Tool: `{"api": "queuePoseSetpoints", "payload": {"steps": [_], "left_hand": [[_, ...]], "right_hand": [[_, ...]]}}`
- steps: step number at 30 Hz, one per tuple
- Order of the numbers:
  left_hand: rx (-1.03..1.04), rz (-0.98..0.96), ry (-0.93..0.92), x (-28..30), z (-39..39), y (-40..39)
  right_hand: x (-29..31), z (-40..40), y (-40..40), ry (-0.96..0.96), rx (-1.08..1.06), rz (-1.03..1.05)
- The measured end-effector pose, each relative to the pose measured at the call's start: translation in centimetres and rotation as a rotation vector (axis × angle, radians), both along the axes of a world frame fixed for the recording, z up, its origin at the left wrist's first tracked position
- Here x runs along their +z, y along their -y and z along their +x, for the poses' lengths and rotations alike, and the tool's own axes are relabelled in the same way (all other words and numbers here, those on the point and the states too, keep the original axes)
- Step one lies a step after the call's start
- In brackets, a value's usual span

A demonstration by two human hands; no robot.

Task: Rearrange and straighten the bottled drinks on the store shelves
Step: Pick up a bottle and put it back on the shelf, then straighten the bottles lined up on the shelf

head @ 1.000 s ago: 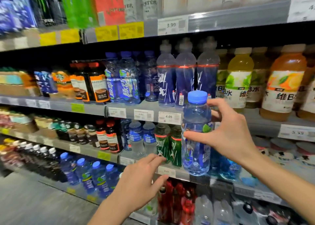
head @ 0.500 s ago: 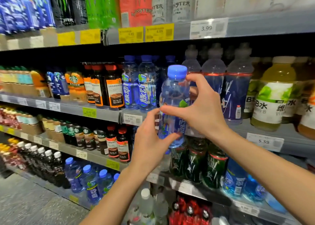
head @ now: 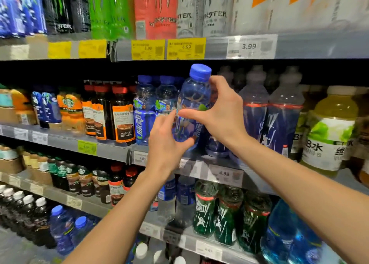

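Observation:
A clear blue bottle with a blue cap point(head: 194, 95) is held upright at the front of the middle shelf point(head: 111, 150). My right hand point(head: 221, 113) grips its upper body from the right. My left hand point(head: 166, 143) cups its lower part from the left and below. Just to its left stand matching blue-capped bottles point(head: 148, 107) in a row. To its right are taller dark-blue bottles with grey caps point(head: 283, 113).
Brown coffee bottles point(head: 121, 113) stand left of the blue row; yellow-green drinks point(head: 331, 129) stand at the right. Energy-drink packs point(head: 155, 9) fill the top shelf. Green bottles point(head: 205, 207) and more blue ones point(head: 61, 227) occupy the lower shelves. Price tags point(head: 225, 174) line the shelf edges.
Both hands have carried the blue bottle up and leftwards, from in front of the lower shelf to the middle shelf beside the matching bottles. My left hand took hold of its lower part.

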State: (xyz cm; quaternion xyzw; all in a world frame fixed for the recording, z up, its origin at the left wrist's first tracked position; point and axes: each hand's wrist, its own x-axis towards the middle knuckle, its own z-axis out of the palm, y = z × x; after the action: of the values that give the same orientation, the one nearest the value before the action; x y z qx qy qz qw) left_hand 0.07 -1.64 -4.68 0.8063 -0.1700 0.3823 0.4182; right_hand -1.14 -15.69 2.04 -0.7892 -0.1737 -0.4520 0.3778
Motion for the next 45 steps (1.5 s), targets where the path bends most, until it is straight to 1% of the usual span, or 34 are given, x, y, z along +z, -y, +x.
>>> {"api": "queuePoseSetpoints", "payload": {"steps": [4, 7, 12, 14, 17, 19, 23, 25, 28, 33, 37, 40, 45], "left_hand": [[0.031, 0.019, -0.057, 0.3, 0.7, 0.4], [0.036, 0.004, -0.091, -0.1, 0.9, 0.8], [0.140, 0.120, -0.067, -0.4, 1.3, 0.7], [0.167, 0.214, -0.050, -0.6, 0.6, 0.4], [0.216, 0.504, -0.057, -1.1, -1.1, -1.0], [0.248, 0.647, -0.079, -1.4, -2.3, -2.0], [0.202, 0.791, -0.166, -1.6, -4.0, -2.8], [0.183, 0.843, -0.162, -1.4, -4.7, -2.7], [0.153, 0.879, -0.126, -0.7, -5.9, -1.4], [0.081, 0.927, -0.057, 0.4, -8.1, 3.1], [0.001, 0.918, 0.011, 0.5, -9.9, 7.8], [-0.076, 0.929, 0.084, 0.2, -11.5, 12.1], [-0.231, 0.948, 0.132, -0.6, -13.4, 19.5]], "right_hand": [[0.3, 0.8, -0.5, -0.033, -0.142, -0.156], [0.2, 1.1, -0.7, -0.090, -0.250, -0.235], [0.9, 1.9, -0.8, -0.144, -0.381, -0.427], [1.1, 1.8, -1.0, -0.155, -0.417, -0.485], [1.1, 1.6, -1.2, -0.196, -0.417, -0.521], [1.0, 1.3, -1.1, -0.231, -0.395, -0.525], [0.1, -0.6, 0.0, -0.262, -0.282, -0.487], [-0.5, -2.2, 1.0, -0.271, -0.228, -0.476], [-1.8, -4.9, 3.5, -0.334, -0.218, -0.483], [-4.0, -9.5, 9.6, -0.460, -0.311, -0.562], [-4.9, -13.5, 15.5, -0.545, -0.390, -0.612], [-5.2, -16.5, 20.4, -0.584, -0.457, -0.611], [-5.8, -21.3, 28.6, -0.657, -0.589, -0.578]]}}
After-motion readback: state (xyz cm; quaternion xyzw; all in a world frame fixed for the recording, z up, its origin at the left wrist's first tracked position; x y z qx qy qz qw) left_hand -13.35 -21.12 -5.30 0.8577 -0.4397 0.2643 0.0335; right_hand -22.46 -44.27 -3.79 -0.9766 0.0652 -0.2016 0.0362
